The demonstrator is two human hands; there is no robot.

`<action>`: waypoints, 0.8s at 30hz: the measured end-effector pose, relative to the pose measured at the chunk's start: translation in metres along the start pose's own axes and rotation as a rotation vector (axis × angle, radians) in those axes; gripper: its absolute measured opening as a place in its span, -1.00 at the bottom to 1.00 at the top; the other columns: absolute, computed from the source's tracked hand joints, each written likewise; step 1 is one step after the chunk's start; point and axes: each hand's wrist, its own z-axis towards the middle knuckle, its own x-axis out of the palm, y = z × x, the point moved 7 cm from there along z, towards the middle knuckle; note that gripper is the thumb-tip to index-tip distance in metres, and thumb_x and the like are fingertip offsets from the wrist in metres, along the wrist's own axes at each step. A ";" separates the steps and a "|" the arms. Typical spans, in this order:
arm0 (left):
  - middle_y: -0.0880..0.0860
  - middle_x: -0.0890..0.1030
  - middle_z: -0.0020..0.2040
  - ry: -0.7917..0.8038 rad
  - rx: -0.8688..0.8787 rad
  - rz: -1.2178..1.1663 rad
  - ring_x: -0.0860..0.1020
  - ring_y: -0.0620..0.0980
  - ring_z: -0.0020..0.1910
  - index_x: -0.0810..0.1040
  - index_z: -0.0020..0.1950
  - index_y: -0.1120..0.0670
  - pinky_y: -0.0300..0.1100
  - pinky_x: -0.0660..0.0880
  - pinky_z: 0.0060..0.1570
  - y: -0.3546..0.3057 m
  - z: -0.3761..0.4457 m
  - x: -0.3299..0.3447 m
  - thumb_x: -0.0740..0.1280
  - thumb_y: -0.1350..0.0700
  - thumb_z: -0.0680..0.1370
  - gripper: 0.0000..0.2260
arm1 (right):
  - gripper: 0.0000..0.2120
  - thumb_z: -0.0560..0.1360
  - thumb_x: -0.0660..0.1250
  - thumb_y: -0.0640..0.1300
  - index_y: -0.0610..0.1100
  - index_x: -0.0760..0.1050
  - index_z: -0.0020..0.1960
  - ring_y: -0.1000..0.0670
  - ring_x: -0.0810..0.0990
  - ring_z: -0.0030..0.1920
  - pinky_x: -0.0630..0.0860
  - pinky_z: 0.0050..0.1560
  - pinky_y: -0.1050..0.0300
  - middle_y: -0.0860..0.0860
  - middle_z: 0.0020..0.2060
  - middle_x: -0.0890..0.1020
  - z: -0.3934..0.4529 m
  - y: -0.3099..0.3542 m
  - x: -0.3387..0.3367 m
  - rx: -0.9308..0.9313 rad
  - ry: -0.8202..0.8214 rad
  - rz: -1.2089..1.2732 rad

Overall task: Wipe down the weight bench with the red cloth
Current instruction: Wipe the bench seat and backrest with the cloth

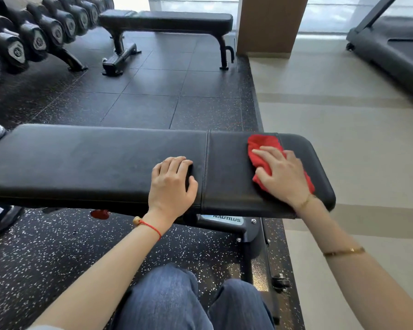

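Observation:
A black padded weight bench (93, 160) runs left to right across the middle of the view. A red cloth (264, 144) lies bunched on its right-hand pad. My right hand (281, 175) presses flat on the cloth, fingers spread, covering much of it. My left hand (172, 184) rests on the bench pad just left of the seam between the two pads, fingers curled, holding nothing. The bench's dark frame with a Nautilus label (227, 220) shows under the pad.
A second flat bench (167, 20) stands at the back. A rack of dumbbells (34, 36) fills the far left. A treadmill (391, 48) sits at the far right on beige flooring. A brown pillar (270, 25) rises at the back. My knees in jeans (177, 301) are below.

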 end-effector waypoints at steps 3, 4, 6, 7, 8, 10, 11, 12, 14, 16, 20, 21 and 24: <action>0.04 0.58 0.24 -0.005 -0.003 0.014 0.50 0.09 0.27 0.55 0.24 0.08 0.05 0.37 0.30 0.000 0.001 0.001 0.14 -0.01 0.54 -0.64 | -0.55 0.52 0.19 0.07 0.11 0.39 0.40 -0.23 0.34 0.29 0.26 0.33 -0.07 0.13 0.43 0.38 0.043 -0.004 0.010 0.118 0.032 0.020; 0.04 0.58 0.23 -0.007 -0.004 0.017 0.50 0.09 0.27 0.55 0.23 0.08 0.04 0.37 0.30 0.001 0.001 0.001 0.14 -0.01 0.54 -0.64 | -0.55 0.52 0.19 0.06 0.09 0.38 0.41 -0.23 0.33 0.29 0.25 0.34 -0.06 0.12 0.43 0.37 0.053 0.004 0.015 0.127 0.046 0.032; 0.04 0.58 0.23 -0.005 -0.003 0.021 0.50 0.09 0.26 0.55 0.23 0.07 0.04 0.37 0.30 0.001 0.000 0.001 0.14 -0.01 0.54 -0.64 | -0.54 0.52 0.18 0.06 0.07 0.38 0.41 -0.22 0.34 0.29 0.25 0.34 -0.04 0.11 0.42 0.38 0.062 0.029 0.025 0.091 0.067 0.040; 0.04 0.59 0.23 -0.006 -0.003 0.021 0.50 0.09 0.26 0.55 0.23 0.07 0.04 0.37 0.29 0.001 0.000 0.000 0.14 -0.01 0.53 -0.64 | -0.54 0.52 0.19 0.06 0.07 0.38 0.41 -0.21 0.35 0.28 0.26 0.32 -0.03 0.11 0.41 0.39 0.060 0.044 0.028 0.049 0.074 0.040; 0.03 0.59 0.23 -0.008 -0.005 0.022 0.50 0.09 0.26 0.55 0.23 0.07 0.04 0.37 0.29 0.001 0.000 0.000 0.15 0.00 0.53 -0.65 | -0.54 0.51 0.19 0.06 0.07 0.39 0.41 -0.20 0.36 0.26 0.27 0.31 -0.03 0.12 0.40 0.40 0.053 0.059 0.030 -0.009 0.079 0.044; 0.03 0.59 0.23 -0.008 -0.010 0.023 0.50 0.09 0.26 0.55 0.23 0.07 0.04 0.37 0.29 0.000 0.001 -0.001 0.16 0.01 0.52 -0.65 | -0.53 0.49 0.18 0.06 0.08 0.40 0.40 -0.19 0.36 0.26 0.29 0.30 -0.05 0.14 0.37 0.43 0.029 0.083 0.033 -0.134 0.083 0.069; 0.02 0.58 0.23 -0.004 -0.010 0.024 0.50 0.09 0.26 0.55 0.23 0.07 0.04 0.37 0.29 0.000 0.001 -0.002 0.16 0.01 0.52 -0.65 | -0.51 0.48 0.15 0.07 0.09 0.40 0.40 -0.17 0.36 0.26 0.30 0.30 -0.05 0.16 0.37 0.43 0.015 0.090 0.032 -0.181 0.084 0.083; 0.02 0.58 0.23 0.000 -0.008 0.023 0.49 0.09 0.26 0.54 0.23 0.07 0.05 0.37 0.29 -0.001 0.001 -0.002 0.16 0.01 0.52 -0.65 | -0.50 0.47 0.13 0.09 0.11 0.39 0.40 -0.15 0.35 0.27 0.29 0.30 -0.05 0.18 0.36 0.43 0.001 0.093 0.030 -0.208 0.082 0.094; 0.02 0.58 0.23 0.001 -0.006 0.018 0.49 0.10 0.27 0.55 0.23 0.07 0.05 0.37 0.30 0.000 0.000 -0.003 0.15 0.00 0.52 -0.64 | -0.49 0.46 0.09 0.11 0.15 0.37 0.40 -0.10 0.32 0.29 0.27 0.32 -0.02 0.23 0.37 0.41 -0.021 0.085 0.023 -0.211 0.069 0.100; 0.02 0.58 0.23 0.000 -0.004 0.009 0.49 0.09 0.27 0.55 0.22 0.07 0.05 0.36 0.30 0.000 0.000 -0.004 0.13 -0.01 0.53 -0.64 | -0.50 0.46 0.08 0.11 0.17 0.38 0.39 -0.07 0.33 0.28 0.25 0.32 0.02 0.26 0.37 0.40 -0.037 0.063 0.013 -0.173 0.023 0.077; 0.03 0.58 0.24 0.006 -0.004 0.006 0.49 0.09 0.27 0.54 0.24 0.08 0.06 0.37 0.31 0.000 0.000 -0.003 0.12 -0.01 0.53 -0.62 | -0.52 0.47 0.11 0.08 0.15 0.41 0.38 -0.07 0.37 0.24 0.27 0.31 0.01 0.25 0.36 0.43 -0.052 0.005 -0.007 0.017 -0.087 0.027; 0.03 0.58 0.24 0.009 -0.004 0.008 0.49 0.09 0.28 0.54 0.24 0.08 0.06 0.37 0.32 -0.001 -0.001 -0.003 0.12 -0.02 0.53 -0.62 | -0.53 0.48 0.13 0.06 0.15 0.41 0.38 -0.09 0.37 0.24 0.28 0.30 -0.01 0.23 0.37 0.43 -0.051 -0.006 -0.010 0.063 -0.094 0.023; 0.05 0.58 0.25 0.016 -0.004 0.009 0.49 0.10 0.28 0.53 0.25 0.09 0.07 0.37 0.32 -0.004 -0.001 -0.002 0.12 -0.02 0.54 -0.62 | -0.56 0.52 0.19 0.00 0.12 0.40 0.39 -0.18 0.35 0.26 0.28 0.32 -0.07 0.17 0.40 0.41 -0.032 -0.031 -0.011 0.169 -0.095 0.021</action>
